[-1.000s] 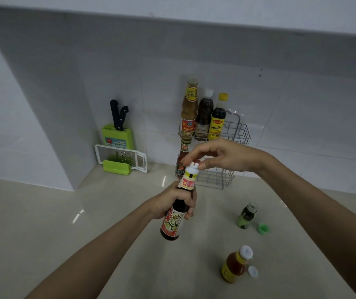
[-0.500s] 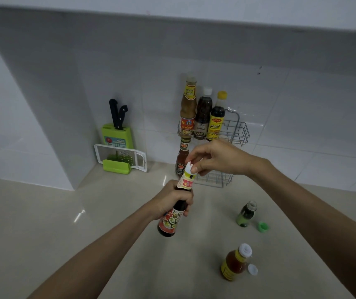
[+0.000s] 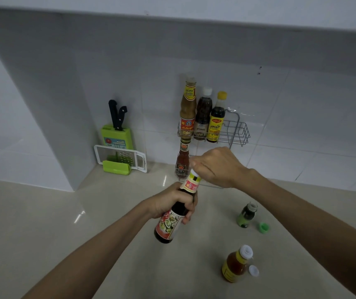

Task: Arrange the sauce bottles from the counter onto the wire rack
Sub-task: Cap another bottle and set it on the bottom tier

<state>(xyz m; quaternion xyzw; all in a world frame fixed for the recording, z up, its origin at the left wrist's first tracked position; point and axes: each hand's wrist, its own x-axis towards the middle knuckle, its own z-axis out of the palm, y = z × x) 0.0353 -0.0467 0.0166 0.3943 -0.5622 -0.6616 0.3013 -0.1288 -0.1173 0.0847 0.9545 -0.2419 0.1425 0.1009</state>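
Gripping the dark sauce bottle (image 3: 174, 214) mid-frame above the counter (image 3: 65, 234), the left hand (image 3: 168, 201) wraps its neck; the right hand (image 3: 218, 167) pinches its cap, below the wire rack (image 3: 237, 132).

The cap of the dark sauce bottle (image 3: 174, 214) is hidden under the right hand (image 3: 216, 167). The wire rack (image 3: 236, 134) lower tier is largely covered by that hand. Label text is blurred. Both forearms are cut off by the bottom edge.
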